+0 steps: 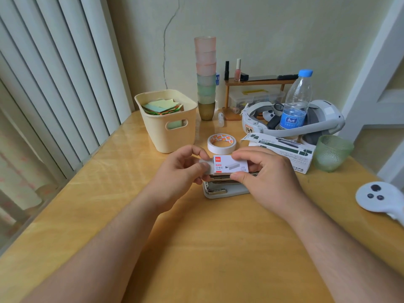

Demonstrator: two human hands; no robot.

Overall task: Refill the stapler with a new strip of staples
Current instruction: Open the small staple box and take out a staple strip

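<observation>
Stapler [220, 190] on wooden table [196, 248] | both hands gripping staple box [230, 167] | blinds [54, 84] left

Wooden table [196, 248]: basket [168, 125], tape roll [221, 143], stapler [225, 190], green cup [332, 153].

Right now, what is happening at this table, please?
A person is holding a small white box of staples in both hands just above the table. The right hand grips the outer sleeve, and the left hand pinches the inner tray at its left end, apparently sliding it out. Directly below lies the stapler, partly hidden by the hands. No staple strip is out yet.
</observation>
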